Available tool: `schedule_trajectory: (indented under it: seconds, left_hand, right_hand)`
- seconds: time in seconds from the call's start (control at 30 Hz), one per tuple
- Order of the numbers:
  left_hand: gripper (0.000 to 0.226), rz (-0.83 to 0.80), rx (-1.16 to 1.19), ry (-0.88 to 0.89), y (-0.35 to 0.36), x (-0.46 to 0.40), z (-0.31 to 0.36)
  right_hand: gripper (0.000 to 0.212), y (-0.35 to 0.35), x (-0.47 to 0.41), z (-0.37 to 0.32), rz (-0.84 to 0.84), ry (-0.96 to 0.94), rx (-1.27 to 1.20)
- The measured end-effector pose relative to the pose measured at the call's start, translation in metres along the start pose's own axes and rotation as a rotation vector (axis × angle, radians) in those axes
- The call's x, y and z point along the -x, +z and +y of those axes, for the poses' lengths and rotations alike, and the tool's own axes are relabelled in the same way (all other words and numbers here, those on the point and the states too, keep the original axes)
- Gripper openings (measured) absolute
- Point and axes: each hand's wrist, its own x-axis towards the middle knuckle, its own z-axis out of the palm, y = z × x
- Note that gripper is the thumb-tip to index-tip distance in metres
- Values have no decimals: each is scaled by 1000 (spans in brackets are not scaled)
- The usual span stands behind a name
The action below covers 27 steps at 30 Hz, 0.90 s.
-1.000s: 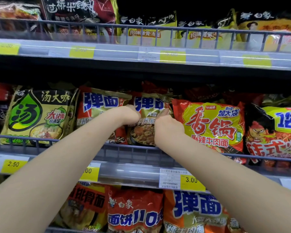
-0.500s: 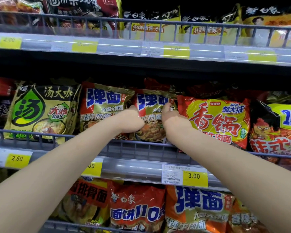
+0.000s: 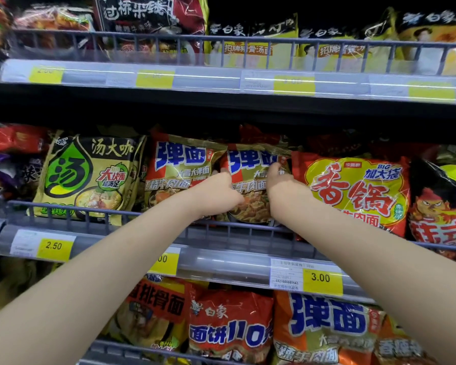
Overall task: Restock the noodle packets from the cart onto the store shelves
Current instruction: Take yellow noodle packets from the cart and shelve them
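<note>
Behind the grey wire rail of the middle shelf (image 3: 116, 213), a gold-and-red crinkly plastic noodle packet with blue lettering (image 3: 250, 180) stands upright, and both hands are on it. The left hand (image 3: 219, 193) grips its left edge and the right hand (image 3: 277, 185) its right edge; the fingers curl round the sides toward the back, so whether they are spread or together cannot be told, though the right thumb rests on the packet's front face.

Relative to that rail, the packet sits just behind it, squeezed between a matching gold-and-red packet (image 3: 181, 169) to its left and a larger red-and-yellow foil packet (image 3: 353, 191) to its right, touching or overlapping both.

The step in hand looks like seating this packet squarely in its facing. To do it well, keep an even hold on both edges, ease the base down behind the rail, and nudge it back until its face lines up with its twin. Soft film buckles easily, so press lightly and avoid dragging the neighbours askew.
</note>
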Motion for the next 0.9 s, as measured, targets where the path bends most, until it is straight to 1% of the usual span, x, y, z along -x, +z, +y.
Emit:
schedule_trajectory:
  seconds: [0.07,0.1,0.2,0.3,0.33,0.37,0.4,0.43,0.47,0.5,0.53,0.63,0.7,0.77,0.83,0.9]
  left_hand:
    - [70,7,-64,32,-2,4,0]
    - [69,18,-105,62,-3,8,1]
    - [66,54,-189,129,-13,22,1]
    - [45,102,-152,160,-33,38,-2]
    - [39,138,-110,140,-40,39,-7]
    - [35,194,-68,108,-47,39,-14]
    - [32,237,-34,58,-53,38,-21]
    - [28,266,-6,11,-58,36,-29]
    - [18,274,8,-37,-61,35,-36]
    - [5,280,6,-82,-63,33,-43]
    - [5,282,4,-134,-64,32,-47]
    - [14,262,15,-251,-65,29,-61]
    - [28,242,38,-292,-63,27,-66]
    - [32,224,48,-333,-62,24,-69]
    - [34,210,50,-358,-62,20,-71]
    - [38,200,50,-371,-64,16,-70]
  right_hand:
    - [82,-5,4,-2,-33,-10,3]
    - [75,-8,8,-3,-36,-22,9]
    - [46,-14,17,-8,53,-86,18]
    - [29,-18,25,-15,105,-125,-36]
    - [21,-19,27,-17,121,-137,-65]
    - [9,-20,29,-20,139,-151,-91]
    - [10,-20,30,-22,155,-167,-125]
    - [23,-20,31,-26,163,-182,-161]
    - [31,-20,32,-28,166,-193,-199]
    - [33,-20,32,-31,176,-205,-249]
    - [33,-20,31,-34,182,-208,-309]
    - [33,-17,23,-48,150,-217,-479]
    - [34,-15,17,-59,82,-211,-555]
    - [33,-13,12,-67,13,-183,-581]
    - [24,-11,7,-73,-53,-168,-614]
    - [11,-11,4,-79,-127,-150,-684]
